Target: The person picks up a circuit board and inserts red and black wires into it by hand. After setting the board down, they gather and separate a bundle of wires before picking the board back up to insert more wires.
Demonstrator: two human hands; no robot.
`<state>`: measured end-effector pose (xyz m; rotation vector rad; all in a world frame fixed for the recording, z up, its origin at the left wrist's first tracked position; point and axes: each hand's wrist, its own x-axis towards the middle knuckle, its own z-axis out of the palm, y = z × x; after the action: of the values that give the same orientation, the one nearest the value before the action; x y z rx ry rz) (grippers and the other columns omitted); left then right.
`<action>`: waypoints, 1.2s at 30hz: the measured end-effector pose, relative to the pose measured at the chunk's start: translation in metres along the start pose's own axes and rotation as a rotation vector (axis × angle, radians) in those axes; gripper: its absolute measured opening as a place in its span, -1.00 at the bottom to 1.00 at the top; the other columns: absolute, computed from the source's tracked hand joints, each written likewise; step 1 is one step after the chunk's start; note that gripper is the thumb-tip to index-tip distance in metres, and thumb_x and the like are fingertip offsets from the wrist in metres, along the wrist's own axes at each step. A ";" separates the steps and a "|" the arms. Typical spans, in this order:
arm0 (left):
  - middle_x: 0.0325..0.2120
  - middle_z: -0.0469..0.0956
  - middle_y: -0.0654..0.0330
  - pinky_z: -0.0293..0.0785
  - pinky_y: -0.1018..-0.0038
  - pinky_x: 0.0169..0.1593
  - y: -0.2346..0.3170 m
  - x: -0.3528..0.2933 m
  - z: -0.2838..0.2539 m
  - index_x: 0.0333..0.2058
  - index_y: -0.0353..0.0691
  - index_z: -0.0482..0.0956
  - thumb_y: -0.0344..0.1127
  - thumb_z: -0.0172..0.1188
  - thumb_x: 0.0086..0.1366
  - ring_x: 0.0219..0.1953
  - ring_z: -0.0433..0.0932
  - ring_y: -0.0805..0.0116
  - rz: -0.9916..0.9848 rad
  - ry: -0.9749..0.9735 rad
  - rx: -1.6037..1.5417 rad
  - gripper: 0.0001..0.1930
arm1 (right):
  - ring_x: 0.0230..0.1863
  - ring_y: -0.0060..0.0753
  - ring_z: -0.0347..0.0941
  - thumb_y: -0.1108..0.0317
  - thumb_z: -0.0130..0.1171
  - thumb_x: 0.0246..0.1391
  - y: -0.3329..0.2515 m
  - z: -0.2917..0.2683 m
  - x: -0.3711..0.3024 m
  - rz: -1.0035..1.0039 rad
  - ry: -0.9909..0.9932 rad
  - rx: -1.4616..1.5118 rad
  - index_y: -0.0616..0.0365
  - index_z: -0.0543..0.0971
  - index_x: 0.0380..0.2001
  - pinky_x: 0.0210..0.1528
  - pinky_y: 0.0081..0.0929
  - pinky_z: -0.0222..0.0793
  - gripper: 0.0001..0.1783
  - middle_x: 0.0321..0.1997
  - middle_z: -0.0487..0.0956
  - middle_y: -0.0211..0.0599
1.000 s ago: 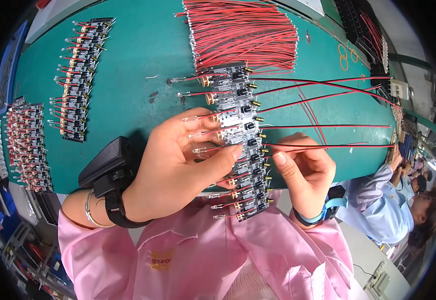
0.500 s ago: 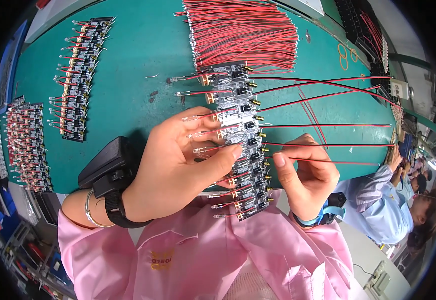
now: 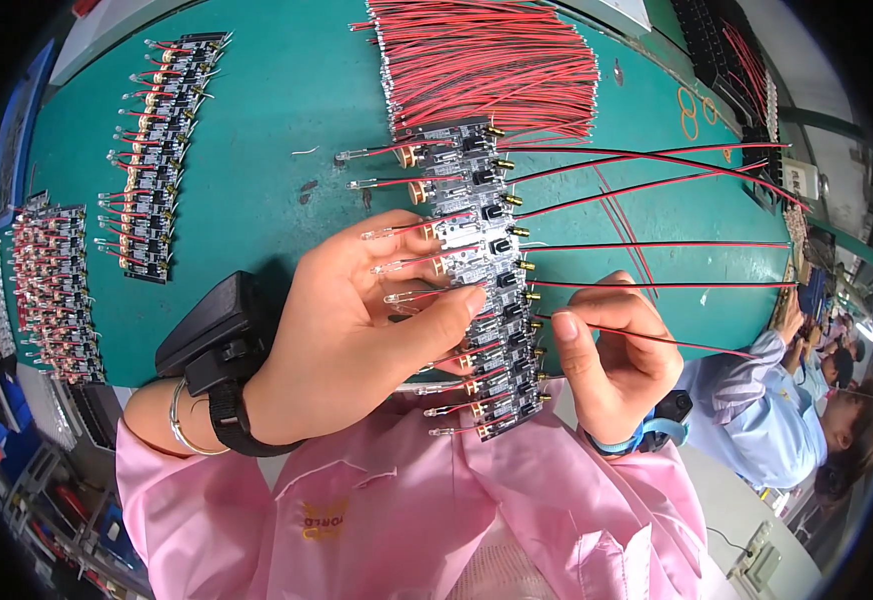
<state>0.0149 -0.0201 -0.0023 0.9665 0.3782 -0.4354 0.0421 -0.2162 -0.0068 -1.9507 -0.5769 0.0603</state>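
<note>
My left hand point(image 3: 372, 320) grips a long strip of joined circuit boards point(image 3: 494, 270), its thumb on the face of the boards. Clear LEDs on short red leads stick out along the strip's left side. From its right edge, several red-and-black wires point(image 3: 657, 246) run out to the right beside small brass-coloured parts. My right hand point(image 3: 622, 350) is close to that edge, thumb and index finger pinched on a single red-and-black wire point(image 3: 702, 346). The wire's inner end is near the board edge; whether it touches is hard to make out.
A thick bundle of red wires point(image 3: 487, 70) lies at the back of the green table point(image 3: 277, 90). Another board strip point(image 3: 162, 150) lies at left, with stacked boards point(image 3: 55, 290) farther left. Rubber bands point(image 3: 690, 112) sit at back right. A co-worker point(image 3: 767, 420) sits at right.
The wire in my right hand has tilted, its far end now lower. The right hand has shifted very slightly rightward. The board strip and its attached wires have moved a little.
</note>
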 end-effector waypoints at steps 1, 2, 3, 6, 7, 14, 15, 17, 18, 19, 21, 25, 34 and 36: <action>-0.34 0.44 0.25 0.54 0.61 -0.38 -0.001 0.000 0.000 -0.27 -0.36 0.36 -0.55 0.14 0.07 -0.33 0.43 0.56 0.000 0.000 0.000 -0.77 | -0.60 -0.55 0.27 0.60 0.23 -0.22 0.000 0.000 0.000 -0.001 0.005 0.008 0.24 0.50 -0.52 -0.49 -0.60 0.15 -0.87 -0.58 0.50 -0.32; -0.31 0.44 0.18 0.56 0.56 -0.39 -0.002 0.000 -0.001 -0.19 -0.37 0.31 -0.56 0.12 0.07 -0.31 0.46 0.49 0.008 0.003 0.018 -0.70 | -0.60 -0.55 0.27 0.60 0.23 -0.22 0.000 0.000 0.000 -0.002 0.010 0.016 0.23 0.50 -0.51 -0.49 -0.60 0.15 -0.87 -0.58 0.50 -0.32; -0.27 0.44 0.12 0.58 0.51 -0.39 -0.003 0.000 -0.001 -0.11 -0.37 0.25 -0.57 0.11 0.07 -0.30 0.49 0.41 0.017 0.006 0.036 -0.62 | -0.60 -0.55 0.27 0.60 0.23 -0.22 0.000 0.000 0.000 -0.001 0.009 0.016 0.23 0.50 -0.51 -0.49 -0.60 0.15 -0.87 -0.58 0.50 -0.32; -0.24 0.45 0.06 0.60 0.46 -0.39 -0.003 0.001 -0.002 -0.04 -0.38 0.20 -0.58 0.09 0.07 -0.29 0.51 0.34 0.014 0.008 0.052 -0.55 | -0.59 -0.55 0.28 0.60 0.22 -0.22 0.000 0.000 0.000 -0.006 -0.009 -0.009 0.24 0.50 -0.50 -0.49 -0.60 0.16 -0.86 -0.57 0.49 -0.32; -0.24 0.45 0.06 0.60 0.46 -0.39 -0.002 0.001 -0.002 -0.04 -0.38 0.21 -0.58 0.09 0.07 -0.29 0.51 0.35 0.003 0.008 0.050 -0.55 | -0.59 -0.55 0.28 0.60 0.22 -0.22 0.000 0.000 0.001 -0.006 -0.010 -0.008 0.24 0.50 -0.50 -0.49 -0.60 0.16 -0.86 -0.57 0.49 -0.32; -0.36 0.45 0.25 0.53 0.60 -0.34 -0.002 0.000 -0.001 -0.26 -0.35 0.36 -0.55 0.13 0.07 -0.32 0.44 0.56 0.010 0.001 -0.006 -0.77 | -0.58 -0.51 0.29 0.60 0.23 -0.23 -0.001 0.000 0.002 -0.051 -0.017 -0.095 0.25 0.50 -0.50 -0.49 -0.61 0.19 -0.85 -0.57 0.45 -0.31; -0.36 0.46 0.25 0.53 0.60 -0.34 -0.001 0.000 -0.001 -0.25 -0.34 0.36 -0.55 0.13 0.07 -0.32 0.44 0.56 0.014 0.000 -0.011 -0.77 | -0.58 -0.51 0.29 0.60 0.23 -0.23 -0.001 0.000 0.002 -0.051 -0.017 -0.096 0.25 0.50 -0.50 -0.49 -0.61 0.19 -0.85 -0.57 0.45 -0.31; -0.35 0.46 0.24 0.53 0.60 -0.33 -0.001 0.000 -0.001 -0.25 -0.34 0.36 -0.55 0.13 0.08 -0.32 0.44 0.56 0.019 -0.002 -0.015 -0.76 | -0.58 -0.50 0.28 0.61 0.23 -0.24 -0.003 0.001 0.003 -0.066 -0.012 -0.106 0.25 0.50 -0.50 -0.49 -0.61 0.19 -0.85 -0.58 0.45 -0.31; -0.35 0.46 0.24 0.53 0.60 -0.34 -0.002 0.000 -0.001 -0.25 -0.34 0.36 -0.55 0.13 0.08 -0.32 0.44 0.56 0.024 0.002 -0.016 -0.76 | -0.58 -0.50 0.28 0.61 0.23 -0.24 -0.003 0.001 0.003 -0.074 -0.009 -0.112 0.25 0.50 -0.50 -0.50 -0.61 0.18 -0.85 -0.58 0.45 -0.31; -0.35 0.46 0.24 0.53 0.61 -0.34 -0.003 0.000 -0.001 -0.24 -0.34 0.36 -0.55 0.12 0.08 -0.32 0.45 0.56 0.028 0.006 -0.018 -0.76 | -0.58 -0.50 0.28 0.61 0.23 -0.24 -0.003 0.001 0.003 -0.074 -0.009 -0.112 0.25 0.50 -0.50 -0.50 -0.61 0.18 -0.85 -0.58 0.45 -0.31; -0.35 0.46 0.23 0.53 0.61 -0.35 -0.003 0.000 -0.001 -0.24 -0.34 0.36 -0.55 0.12 0.08 -0.32 0.45 0.56 0.033 0.010 -0.019 -0.76 | -0.59 -0.50 0.28 0.61 0.23 -0.25 -0.002 0.003 0.003 -0.072 0.014 -0.120 0.25 0.50 -0.51 -0.50 -0.61 0.18 -0.85 -0.58 0.45 -0.31; -0.35 0.46 0.23 0.54 0.61 -0.37 -0.001 0.000 -0.001 -0.24 -0.34 0.35 -0.54 0.13 0.08 -0.33 0.45 0.56 0.007 -0.005 -0.059 -0.76 | -0.60 -0.50 0.28 0.61 0.24 -0.26 -0.003 0.003 0.003 -0.076 0.024 -0.127 0.25 0.50 -0.53 -0.51 -0.61 0.18 -0.85 -0.59 0.45 -0.31; -0.37 0.44 0.26 0.56 0.59 -0.41 -0.004 0.000 0.000 -0.26 -0.34 0.35 -0.54 0.13 0.07 -0.36 0.44 0.56 0.048 0.008 -0.017 -0.77 | -0.63 -0.48 0.26 0.60 0.26 -0.30 -0.007 0.002 0.006 -0.082 -0.007 -0.186 0.23 0.49 -0.57 -0.57 -0.60 0.15 -0.84 -0.62 0.44 -0.32; -0.38 0.44 0.26 0.55 0.60 -0.42 -0.003 0.000 0.001 -0.27 -0.35 0.35 -0.55 0.13 0.07 -0.36 0.44 0.56 0.025 0.009 -0.043 -0.77 | -0.64 -0.48 0.26 0.60 0.26 -0.30 -0.006 0.003 0.005 -0.072 0.005 -0.186 0.23 0.48 -0.58 -0.57 -0.60 0.15 -0.84 -0.63 0.43 -0.32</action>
<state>0.0136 -0.0222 -0.0040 0.9309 0.3823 -0.3992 0.0432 -0.2095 -0.0018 -2.1075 -0.6688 -0.0454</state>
